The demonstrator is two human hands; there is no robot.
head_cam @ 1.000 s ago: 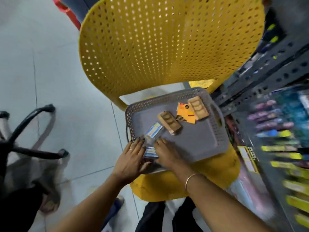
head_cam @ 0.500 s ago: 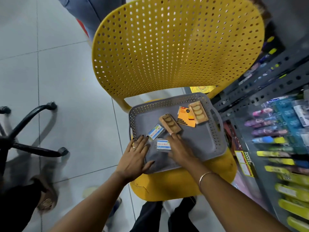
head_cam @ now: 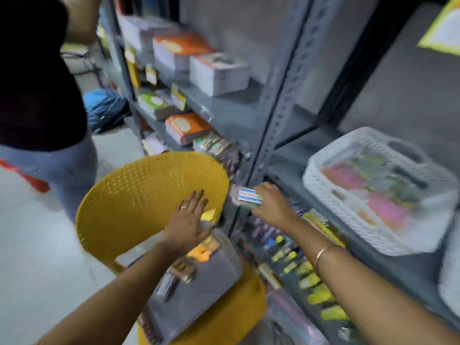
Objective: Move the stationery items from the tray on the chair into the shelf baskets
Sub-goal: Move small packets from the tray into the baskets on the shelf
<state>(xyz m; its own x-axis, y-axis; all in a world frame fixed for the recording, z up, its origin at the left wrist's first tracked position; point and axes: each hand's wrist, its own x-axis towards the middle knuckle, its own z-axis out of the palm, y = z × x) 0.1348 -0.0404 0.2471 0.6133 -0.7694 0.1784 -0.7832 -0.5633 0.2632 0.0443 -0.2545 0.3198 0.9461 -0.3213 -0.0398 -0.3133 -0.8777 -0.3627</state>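
Note:
The grey tray (head_cam: 199, 295) lies on the seat of the yellow chair (head_cam: 139, 202). On it I make out an orange card (head_cam: 202, 253), a brown wooden block (head_cam: 183, 268) and a small blue-and-white box (head_cam: 166, 286), all blurred. My left hand (head_cam: 189, 225) hovers flat over the far end of the tray, fingers apart, holding nothing. My right hand (head_cam: 270, 204) is raised beside the shelf upright, shut on a small blue-and-white box (head_cam: 249, 196). A white basket (head_cam: 348, 205) with pink and mixed items stands on the shelf to the right of that hand.
A grey metal shelf rack (head_cam: 278, 108) fills the right side, with stacked notebooks above and rows of highlighters (head_cam: 308, 282) below. Another person (head_cam: 44, 95) in a dark top stands at the left behind the chair. A blue bag (head_cam: 104, 108) lies on the floor.
The view swung up from the tray toward the shelves. My right hand has lifted one blue-and-white box off the tray and carried it toward the rack. My left hand moved forward over the tray.

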